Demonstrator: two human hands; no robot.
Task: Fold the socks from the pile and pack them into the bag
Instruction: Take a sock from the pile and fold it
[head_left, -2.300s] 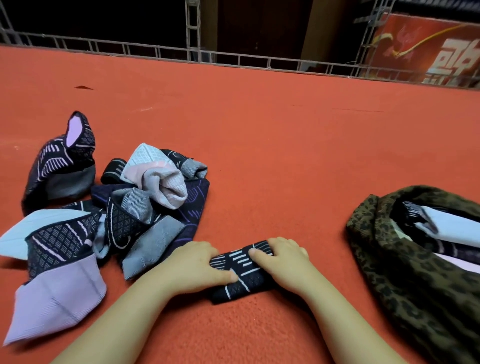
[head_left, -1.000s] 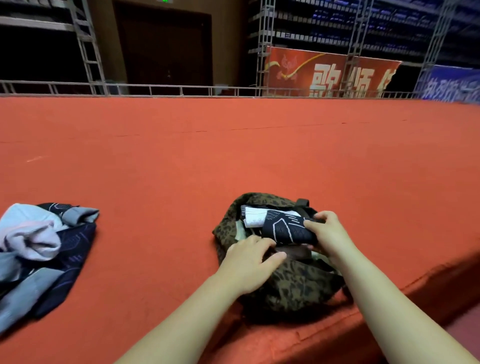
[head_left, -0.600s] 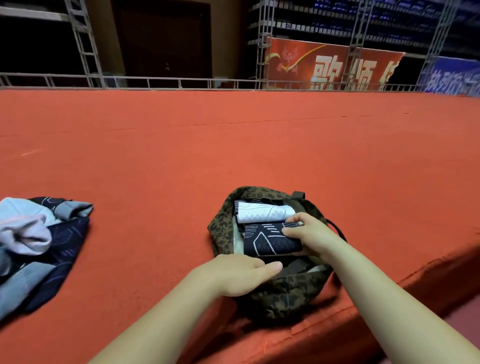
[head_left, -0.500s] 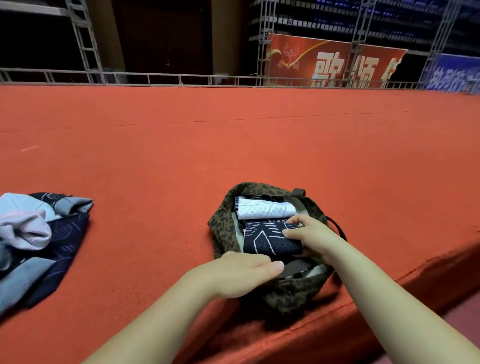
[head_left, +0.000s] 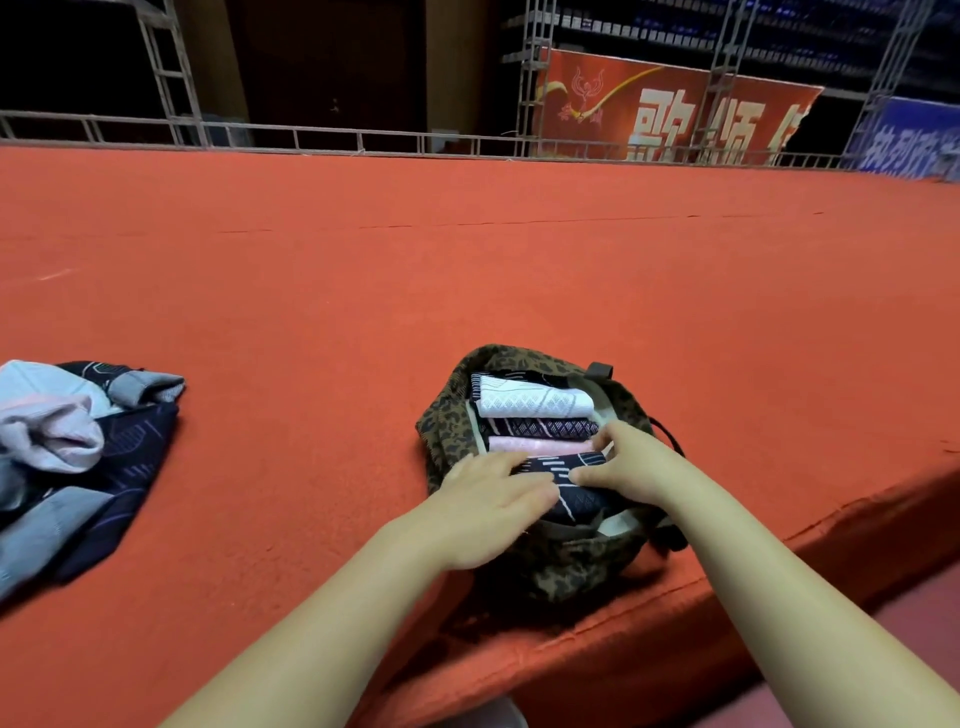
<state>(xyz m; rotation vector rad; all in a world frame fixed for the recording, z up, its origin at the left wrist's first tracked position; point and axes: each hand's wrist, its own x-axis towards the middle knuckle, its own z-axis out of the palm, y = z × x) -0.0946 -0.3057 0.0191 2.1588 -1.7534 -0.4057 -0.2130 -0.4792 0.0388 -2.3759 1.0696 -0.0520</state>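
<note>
- Left hand (head_left: 491, 499) flat on the dark folded sock (head_left: 574, 486), fingers straight and close together, pressing down.
- Right hand (head_left: 626, 462) at that sock's right end, thumb curled along its top and fingers bent at its far edge, pinching the bundle.
- Dark folded sock lying nearest in a row of folded ones, inside the mouth of the leopard-print bag (head_left: 561, 571); beyond it a pink one (head_left: 540, 445), a dark patterned one (head_left: 540, 428) and a white one (head_left: 535, 402).
- Likely light, soft and springy; prone to unfolding once let go, so best taken across the whole fold, thumb on top and fingers below, then pushed down snug against its neighbour.
- Bag limp too, probably sagging unless its rim is held.
- Pile of unfolded socks (head_left: 67, 457) well apart at the left.
- All resting on a red carpeted platform (head_left: 519, 260), bag close to its front edge.
- Beyond, a metal railing (head_left: 363, 140), truss frames, a red banner (head_left: 670, 117), dark hall.
</note>
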